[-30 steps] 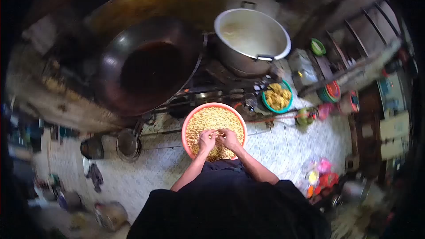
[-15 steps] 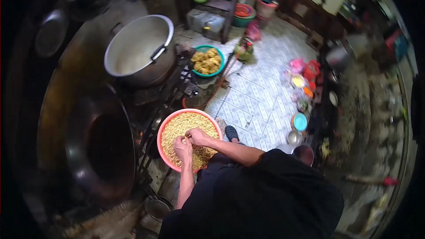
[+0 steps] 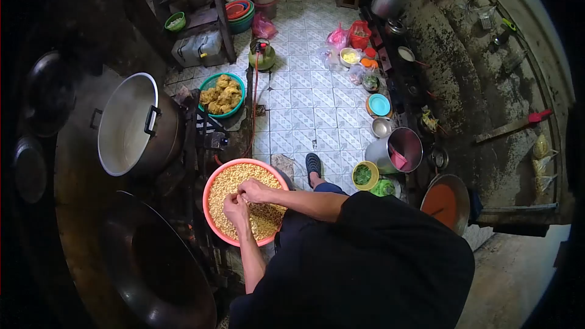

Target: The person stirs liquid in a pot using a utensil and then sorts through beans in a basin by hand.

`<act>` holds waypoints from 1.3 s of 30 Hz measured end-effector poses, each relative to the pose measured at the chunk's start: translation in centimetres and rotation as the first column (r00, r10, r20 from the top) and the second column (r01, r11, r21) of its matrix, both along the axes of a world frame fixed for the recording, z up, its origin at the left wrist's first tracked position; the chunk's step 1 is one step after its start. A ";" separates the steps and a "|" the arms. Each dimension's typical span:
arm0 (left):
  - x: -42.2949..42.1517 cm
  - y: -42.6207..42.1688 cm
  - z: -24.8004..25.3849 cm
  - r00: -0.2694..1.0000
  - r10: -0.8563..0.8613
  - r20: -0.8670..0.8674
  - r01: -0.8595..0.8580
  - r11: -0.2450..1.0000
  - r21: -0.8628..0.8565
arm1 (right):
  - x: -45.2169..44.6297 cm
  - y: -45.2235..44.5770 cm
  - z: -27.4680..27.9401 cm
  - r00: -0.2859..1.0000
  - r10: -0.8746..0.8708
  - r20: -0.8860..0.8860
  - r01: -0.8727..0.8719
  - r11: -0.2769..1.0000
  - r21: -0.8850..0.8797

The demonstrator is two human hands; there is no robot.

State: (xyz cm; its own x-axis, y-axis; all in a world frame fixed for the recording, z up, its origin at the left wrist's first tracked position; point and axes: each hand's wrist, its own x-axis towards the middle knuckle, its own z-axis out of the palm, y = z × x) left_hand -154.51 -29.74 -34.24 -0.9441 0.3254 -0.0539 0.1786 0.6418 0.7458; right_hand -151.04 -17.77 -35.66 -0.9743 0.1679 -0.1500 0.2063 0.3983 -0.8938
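Note:
A pink-rimmed basin [image 3: 210, 214] full of small pale yellow beans or kernels [image 3: 234, 176] sits low in front of me. My left hand [image 3: 236, 209] is over the basin, its fingers closed in a pinch. Touching it at the fingertips is my right hand [image 3: 253, 191], also closed, just above the beans. Whatever lies between the fingers is too small and covered to make out.
Left of the basin stand a large steaming pot [image 3: 173, 131] and a big dark wok [image 3: 189, 286]. A green basin of yellow-brown food [image 3: 220, 94] and a gas cylinder [image 3: 262, 58] are ahead. Along the right are a tall metal pot [image 3: 379, 155] and a pan of orange liquid [image 3: 443, 204].
My view has turned toward the right, so the room appears shifted left and the pan of orange liquid shows. My hands stay together over the basin, fingers still pinched.

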 end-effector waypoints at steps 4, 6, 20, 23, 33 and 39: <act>0.0 -0.1 0.6 0.998 0.050 0.022 -0.051 0.998 0.039 | -0.4 -0.1 -0.4 1.000 0.019 0.005 -0.020 0.999 0.051; 0.2 0.0 0.9 0.998 0.062 -0.010 -0.061 0.997 0.052 | -0.8 -0.2 -0.6 1.000 0.005 0.011 -0.006 0.998 0.064; 0.3 12.9 1.1 0.992 -0.066 0.111 0.037 0.968 0.247 | 1.4 13.5 0.9 0.982 -0.185 0.027 0.187 0.968 -0.169; 1.7 19.3 0.9 0.987 -0.090 0.137 0.052 0.965 0.258 | 3.6 22.3 -0.1 0.972 -0.234 0.007 0.231 0.954 -0.192; 7.9 57.7 -11.3 0.908 -0.330 0.257 0.337 0.941 0.016 | 17.6 74.8 -23.2 0.595 -0.802 0.047 0.795 0.596 0.112; 10.5 84.4 -25.0 0.737 -0.487 0.470 0.481 0.865 0.142 | 28.4 105.5 -46.0 0.280 -0.914 0.294 0.633 0.406 0.659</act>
